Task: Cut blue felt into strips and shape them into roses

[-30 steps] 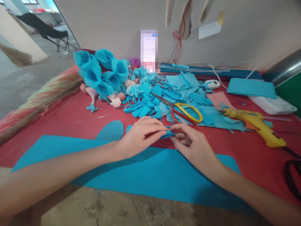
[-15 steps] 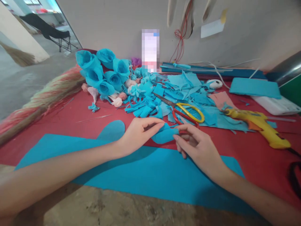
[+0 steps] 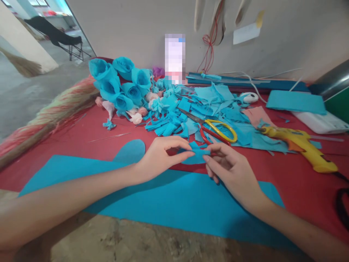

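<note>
A small blue crepe paper petal (image 3: 195, 158) is held up between both hands. My left hand (image 3: 160, 156) pinches its left side between thumb and fingers. At its right edge, my right hand (image 3: 231, 165) grips it with thumb and forefinger, the other fingers curled beneath. Another rounded petal (image 3: 131, 150) lies flat on the red table, left of my left hand. Below my hands a long sheet of blue paper (image 3: 174, 203) is spread along the table's front edge. Scissors (image 3: 209, 125) with one yellow and one red handle rest on paper scraps just beyond my fingers.
Blue paper flowers (image 3: 120, 83) cluster at the back left, beside a heap of blue scraps (image 3: 174, 116). A yellow glue gun (image 3: 300, 143) lies at the right. A long-handled fringed bundle (image 3: 54, 109) runs along the left edge. A blurred-out upright screen (image 3: 174, 56) leans on the wall.
My left thumb and fingers have shifted slightly right across the petal. The petal has tilted, showing less of its face. My right hand stays nearly in place.
</note>
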`<state>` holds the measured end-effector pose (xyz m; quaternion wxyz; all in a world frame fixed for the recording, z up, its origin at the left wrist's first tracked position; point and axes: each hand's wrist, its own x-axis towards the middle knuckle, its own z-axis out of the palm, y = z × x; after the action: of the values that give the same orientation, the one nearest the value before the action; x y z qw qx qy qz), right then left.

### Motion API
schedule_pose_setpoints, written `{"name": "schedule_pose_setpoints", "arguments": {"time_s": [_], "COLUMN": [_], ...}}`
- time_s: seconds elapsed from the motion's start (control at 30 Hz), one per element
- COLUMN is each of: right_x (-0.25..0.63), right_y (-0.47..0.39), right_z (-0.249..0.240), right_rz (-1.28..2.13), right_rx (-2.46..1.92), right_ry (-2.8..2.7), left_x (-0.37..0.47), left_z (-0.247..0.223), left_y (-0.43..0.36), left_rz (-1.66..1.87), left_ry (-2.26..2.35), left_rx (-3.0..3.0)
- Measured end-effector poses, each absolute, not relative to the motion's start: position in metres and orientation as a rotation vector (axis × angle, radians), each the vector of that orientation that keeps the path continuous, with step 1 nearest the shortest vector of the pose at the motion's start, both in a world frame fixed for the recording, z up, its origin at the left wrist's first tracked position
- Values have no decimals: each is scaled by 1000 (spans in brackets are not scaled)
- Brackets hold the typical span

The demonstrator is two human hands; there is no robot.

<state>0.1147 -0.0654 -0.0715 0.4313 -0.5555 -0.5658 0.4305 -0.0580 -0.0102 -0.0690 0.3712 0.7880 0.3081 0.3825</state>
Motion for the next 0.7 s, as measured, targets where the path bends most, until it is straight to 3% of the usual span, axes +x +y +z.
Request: {"name": "schedule_pose_setpoints", "arguments": {"time_s": [0.3,0.7], "right_x": [120,120], "right_y": [-65,-66], "right_z": [-72,-74], "right_rz": [665,488], "right_rx": [-1227,-1252], "right_ry": [-1716,-1627], "left_x": [-59,-59], "left_z": [-71,-67], "left_y": [-12,-11], "left_rz": [1009,1009], "left_ry": [744,836], "left_rx": [2130,1952]}}
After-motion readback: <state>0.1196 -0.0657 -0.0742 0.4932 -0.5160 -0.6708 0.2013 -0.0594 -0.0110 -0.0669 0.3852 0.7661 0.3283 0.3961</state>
